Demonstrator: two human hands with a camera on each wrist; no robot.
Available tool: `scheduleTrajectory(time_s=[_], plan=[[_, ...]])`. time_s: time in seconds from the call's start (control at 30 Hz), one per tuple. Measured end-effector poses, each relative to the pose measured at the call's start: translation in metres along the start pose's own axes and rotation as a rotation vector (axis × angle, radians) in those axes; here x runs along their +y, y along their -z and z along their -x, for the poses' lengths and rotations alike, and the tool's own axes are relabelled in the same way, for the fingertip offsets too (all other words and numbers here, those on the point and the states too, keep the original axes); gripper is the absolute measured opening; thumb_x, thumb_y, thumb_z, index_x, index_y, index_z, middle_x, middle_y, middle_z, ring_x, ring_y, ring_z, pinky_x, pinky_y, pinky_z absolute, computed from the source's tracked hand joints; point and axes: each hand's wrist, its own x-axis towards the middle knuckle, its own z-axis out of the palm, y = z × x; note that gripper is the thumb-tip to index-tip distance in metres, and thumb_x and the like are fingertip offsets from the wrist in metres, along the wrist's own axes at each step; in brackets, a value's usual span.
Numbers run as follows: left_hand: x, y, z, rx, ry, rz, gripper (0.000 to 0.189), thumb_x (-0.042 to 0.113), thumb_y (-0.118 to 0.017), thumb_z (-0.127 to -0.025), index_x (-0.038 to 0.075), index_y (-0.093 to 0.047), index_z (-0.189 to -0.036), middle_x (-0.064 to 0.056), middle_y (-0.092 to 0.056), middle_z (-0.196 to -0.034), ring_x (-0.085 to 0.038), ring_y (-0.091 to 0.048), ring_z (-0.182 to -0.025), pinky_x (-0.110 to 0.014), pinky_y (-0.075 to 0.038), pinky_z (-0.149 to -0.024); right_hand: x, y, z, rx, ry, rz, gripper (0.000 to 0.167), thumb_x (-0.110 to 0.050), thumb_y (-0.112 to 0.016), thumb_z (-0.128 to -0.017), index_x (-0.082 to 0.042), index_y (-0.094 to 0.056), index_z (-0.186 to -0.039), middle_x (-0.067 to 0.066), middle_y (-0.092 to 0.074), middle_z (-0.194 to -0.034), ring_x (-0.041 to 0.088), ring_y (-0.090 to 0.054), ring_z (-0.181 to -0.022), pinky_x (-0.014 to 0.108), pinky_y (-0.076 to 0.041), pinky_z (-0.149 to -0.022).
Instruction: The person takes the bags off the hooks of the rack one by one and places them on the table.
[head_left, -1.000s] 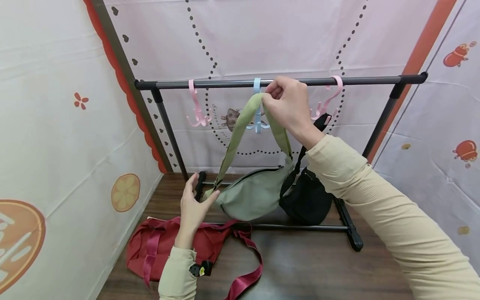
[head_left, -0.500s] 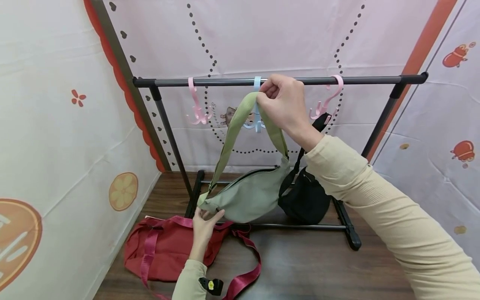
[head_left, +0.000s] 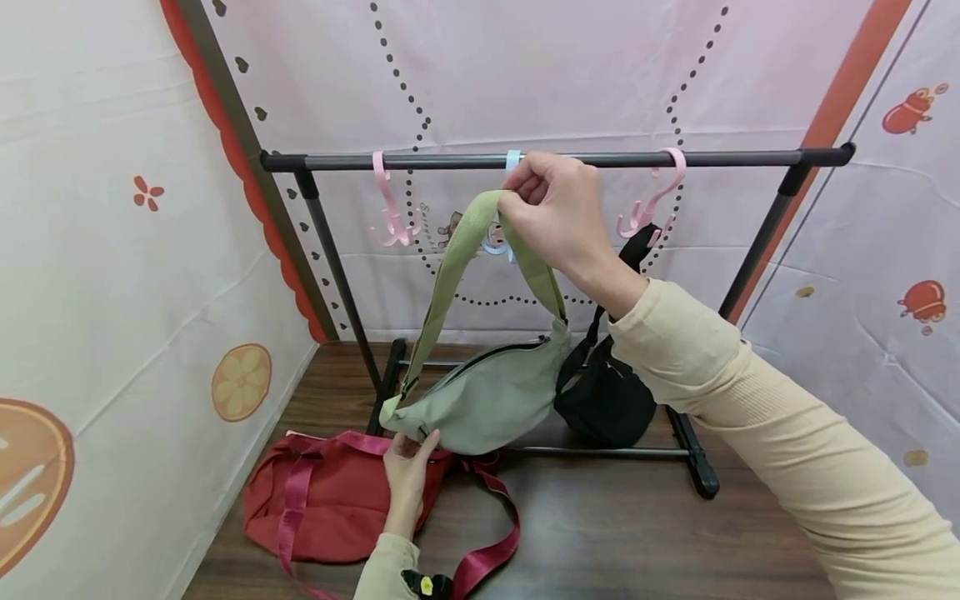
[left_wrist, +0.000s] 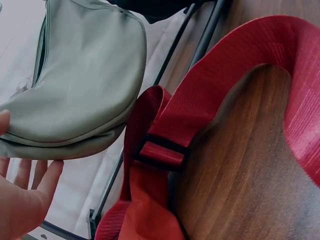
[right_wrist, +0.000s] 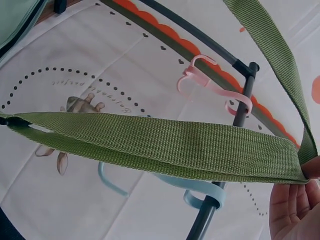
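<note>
A sage-green shoulder bag (head_left: 487, 400) hangs by its light green strap (head_left: 459, 258) from my right hand (head_left: 558, 212). Thumb and fingers pinch the strap's top just below the black rail; the right wrist view shows them on the green webbing (right_wrist: 190, 147). At the bag's lower left end is my left hand (head_left: 405, 475). Seen from the left wrist, the thumb lies on one side of the bag (left_wrist: 90, 75) and the fingers (left_wrist: 47, 177) under its bottom edge. My right hand partly covers the light blue hook (head_left: 512, 162) behind it.
Pink hooks (head_left: 393, 221) (head_left: 656, 196) hang left and right on the black rack's rail (head_left: 450, 161). A black bag (head_left: 607, 404) hangs from the right one. On the wooden floor lies a red bag (head_left: 337, 508), its strap (head_left: 491, 546) trailing right.
My left hand has moved from beside the strap's left end down to the bag's lower left corner and taken hold there. My right hand, with strap and bag, has shifted slightly left.
</note>
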Motion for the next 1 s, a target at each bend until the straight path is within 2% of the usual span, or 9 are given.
scheduleTrajectory(time_s=[0.07, 0.17, 0.3, 0.43, 0.67, 0.8, 1.0], plan=[[0.000, 0.001, -0.001, 0.027, -0.030, 0.021, 0.016, 0.008, -0.071, -0.078, 0.002, -0.061, -0.090, 0.004, -0.060, -0.076, -0.008, -0.057, -0.073, -0.023, -0.048, -0.067, -0.001, 0.001, 0.001, 0.005, -0.003, -0.013, 0.012, -0.001, -0.054, -0.075, -0.002, -0.066, -0.073, 0.006, -0.061, -0.063, 0.011, -0.052, -0.054, 0.017, -0.041, -0.055], [0.011, 0.000, 0.001, 0.062, -0.081, 0.057, 0.009, 0.002, -0.067, -0.079, 0.001, -0.059, -0.082, 0.003, -0.057, -0.068, -0.007, -0.054, -0.066, -0.021, -0.049, -0.064, -0.003, 0.002, 0.003, 0.009, -0.012, -0.039, 0.012, -0.001, -0.054, -0.074, -0.001, -0.066, -0.073, 0.006, -0.061, -0.062, 0.011, -0.051, -0.053, 0.017, -0.040, -0.054], [0.022, 0.002, 0.000, 0.110, -0.144, 0.059, 0.008, -0.003, -0.065, -0.080, 0.001, -0.061, -0.085, 0.005, -0.056, -0.068, -0.004, -0.052, -0.064, -0.017, -0.047, -0.061, -0.004, 0.005, 0.004, 0.004, -0.010, -0.048, 0.013, 0.000, -0.053, -0.074, -0.001, -0.066, -0.073, 0.005, -0.061, -0.062, 0.011, -0.052, -0.053, 0.017, -0.041, -0.053], [0.025, 0.007, -0.003, 0.146, -0.216, 0.041, 0.010, 0.000, -0.066, -0.079, 0.007, -0.063, -0.085, 0.009, -0.058, -0.071, -0.004, -0.051, -0.067, -0.015, -0.043, -0.061, -0.002, 0.006, 0.005, -0.005, -0.011, -0.018, 0.015, 0.000, -0.052, -0.075, -0.001, -0.067, -0.075, 0.007, -0.062, -0.064, 0.010, -0.052, -0.054, 0.016, -0.041, -0.054], [0.040, 0.016, 0.004, 0.140, -0.308, 0.055, 0.015, -0.007, -0.065, -0.078, 0.007, -0.066, -0.084, 0.010, -0.063, -0.079, -0.005, -0.057, -0.080, -0.017, -0.043, -0.072, 0.012, 0.004, 0.010, -0.063, -0.025, 0.069, 0.016, -0.001, -0.051, -0.076, -0.001, -0.067, -0.078, 0.009, -0.065, -0.069, 0.010, -0.054, -0.057, 0.015, -0.041, -0.056], [0.045, 0.019, 0.009, 0.123, -0.350, 0.044, 0.019, -0.010, -0.064, -0.077, 0.009, -0.064, -0.079, 0.006, -0.063, -0.079, -0.005, -0.058, -0.081, -0.015, -0.045, -0.068, 0.025, -0.001, 0.016, -0.116, -0.021, 0.104, 0.016, -0.001, -0.051, -0.076, 0.000, -0.067, -0.080, 0.010, -0.066, -0.071, 0.014, -0.056, -0.060, 0.016, -0.041, -0.058], [0.045, 0.024, 0.018, 0.137, -0.363, -0.036, 0.007, -0.005, -0.065, -0.078, -0.001, -0.061, -0.076, 0.005, -0.059, -0.072, -0.004, -0.055, -0.072, -0.014, -0.042, -0.059, 0.048, -0.015, 0.030, -0.206, -0.026, 0.145, 0.016, 0.001, -0.052, -0.078, 0.001, -0.067, -0.083, 0.011, -0.066, -0.072, 0.017, -0.057, -0.062, 0.025, -0.044, -0.060]])
